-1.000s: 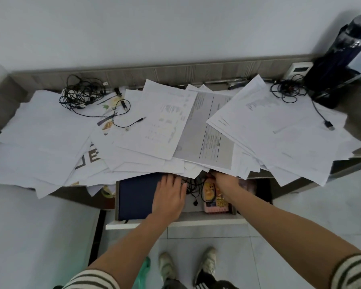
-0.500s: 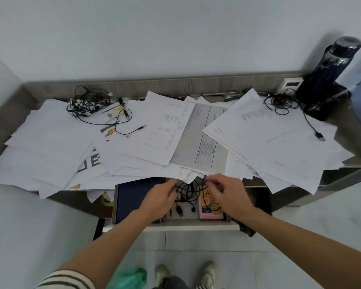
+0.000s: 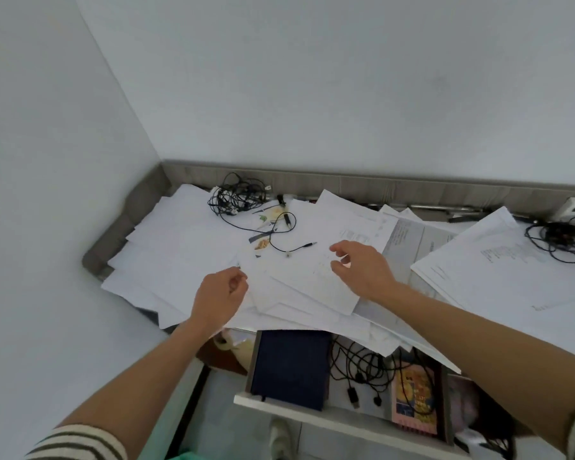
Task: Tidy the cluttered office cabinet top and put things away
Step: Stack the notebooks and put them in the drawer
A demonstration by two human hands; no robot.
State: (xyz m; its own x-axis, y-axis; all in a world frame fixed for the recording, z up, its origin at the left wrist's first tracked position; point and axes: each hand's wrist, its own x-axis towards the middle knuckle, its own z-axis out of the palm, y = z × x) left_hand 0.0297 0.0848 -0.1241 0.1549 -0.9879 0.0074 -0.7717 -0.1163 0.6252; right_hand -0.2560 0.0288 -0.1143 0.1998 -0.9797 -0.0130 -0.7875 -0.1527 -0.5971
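Two hands hang over the loose papers [image 3: 186, 247] heaped on the cabinet top [image 3: 123, 224]. The left hand [image 3: 219, 293] has loosely curled fingers and the right hand [image 3: 362, 270] has spread ones; neither holds anything. Two cable tangles lie on the papers, the left tangle [image 3: 236, 197] at the back and the right tangle [image 3: 561, 240] at the far edge. One open drawer [image 3: 312, 416] below holds one dark blue notebook [image 3: 289, 370], one cable bundle [image 3: 359, 370] and one pink booklet [image 3: 415, 400].

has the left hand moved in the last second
Yes: the left hand left the blue notebook in the drawer and went up and back, over the papers.
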